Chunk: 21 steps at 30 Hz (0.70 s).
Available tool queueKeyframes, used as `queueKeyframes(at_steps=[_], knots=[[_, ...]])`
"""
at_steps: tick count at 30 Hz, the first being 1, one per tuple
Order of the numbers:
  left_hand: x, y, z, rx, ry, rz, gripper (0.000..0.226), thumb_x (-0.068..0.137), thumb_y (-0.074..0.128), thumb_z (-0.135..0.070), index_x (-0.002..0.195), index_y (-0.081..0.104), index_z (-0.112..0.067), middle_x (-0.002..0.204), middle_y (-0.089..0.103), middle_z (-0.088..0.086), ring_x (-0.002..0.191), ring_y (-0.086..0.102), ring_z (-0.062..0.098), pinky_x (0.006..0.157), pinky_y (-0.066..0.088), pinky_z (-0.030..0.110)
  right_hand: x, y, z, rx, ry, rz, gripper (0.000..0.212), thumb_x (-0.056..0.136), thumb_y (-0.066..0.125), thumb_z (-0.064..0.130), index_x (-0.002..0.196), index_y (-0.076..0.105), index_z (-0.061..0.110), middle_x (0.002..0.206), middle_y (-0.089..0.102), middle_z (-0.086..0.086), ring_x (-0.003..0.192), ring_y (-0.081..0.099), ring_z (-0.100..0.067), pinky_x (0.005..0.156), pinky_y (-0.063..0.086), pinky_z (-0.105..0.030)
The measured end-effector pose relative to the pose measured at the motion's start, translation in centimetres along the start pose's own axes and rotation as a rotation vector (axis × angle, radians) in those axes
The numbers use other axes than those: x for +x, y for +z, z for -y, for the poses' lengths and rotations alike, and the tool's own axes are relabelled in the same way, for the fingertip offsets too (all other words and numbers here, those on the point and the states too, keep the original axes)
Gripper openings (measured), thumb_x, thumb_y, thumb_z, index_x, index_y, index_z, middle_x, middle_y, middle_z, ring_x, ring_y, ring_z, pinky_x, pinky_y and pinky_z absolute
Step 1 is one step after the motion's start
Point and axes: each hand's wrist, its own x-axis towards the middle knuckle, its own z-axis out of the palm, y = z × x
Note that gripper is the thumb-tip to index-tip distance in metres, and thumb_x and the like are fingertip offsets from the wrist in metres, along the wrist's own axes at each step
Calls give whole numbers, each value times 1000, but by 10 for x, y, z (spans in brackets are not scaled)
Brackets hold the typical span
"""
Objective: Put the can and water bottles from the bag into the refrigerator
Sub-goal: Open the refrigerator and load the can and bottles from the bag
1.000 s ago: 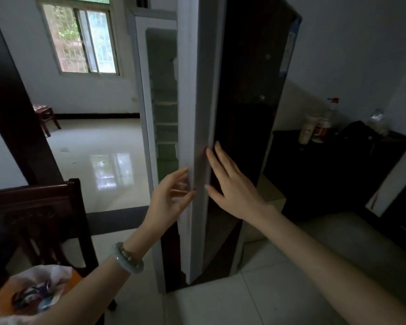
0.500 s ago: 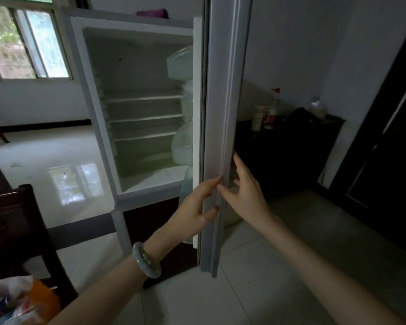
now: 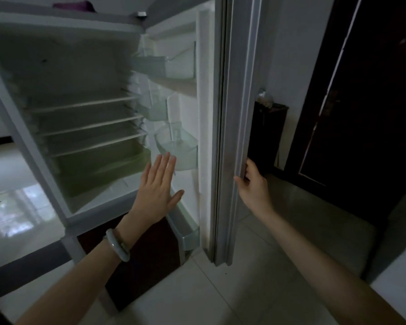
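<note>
The refrigerator (image 3: pixel 56 73) is located at left, with shelves (image 3: pixel 92 124) stacked inside; the door (image 3: pixel 239 90) is swung out to its right, with bins (image 3: pixel 181 148) mounted on its inner face; a cabinet (image 3: pixel 270 132) is positioned behind the door; the left hand (image 3: pixel 157 191) is held before the compartment, and the right hand (image 3: pixel 253 184) is set on the door edge.

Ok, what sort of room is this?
Probably a home kitchen or dining room: an open refrigerator with bare shelves, whose door the right hand grips, a glossy tiled floor, and a dark wooden cabinet by the wall.
</note>
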Motion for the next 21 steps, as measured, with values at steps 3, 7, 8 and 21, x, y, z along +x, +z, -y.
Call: queueKeyframes(at_steps=[3,7,8,21], knots=[[21,21,-1,-41,109,14,83,89,38,-55,147,16,0,153,19,20,142,17,30,114,18,51,15,-8,-18,-7,76,-56,58,92,52,9,144,27,14,139,48,-8,127,46,-20,108,36,-39],[52,44,-11,-122,282,-69,79,88,49,-46,146,21,0,151,24,21,141,19,32,114,18,52,39,-27,-37,-13,204,-131,57,95,46,10,146,22,15,145,40,-7,132,38,-20,108,30,-31],[61,49,-13,-155,324,-84,77,88,52,-42,145,21,0,150,26,20,141,20,32,114,17,50,47,-31,-43,-18,220,-164,55,95,45,10,146,25,16,144,42,-8,131,41,-21,110,32,-35],[158,102,-54,-214,583,-120,68,89,51,-36,142,31,1,146,37,20,138,27,30,114,20,48,95,-43,-71,-133,175,-311,64,92,46,3,148,19,21,152,28,-2,137,26,-12,115,20,-31]])
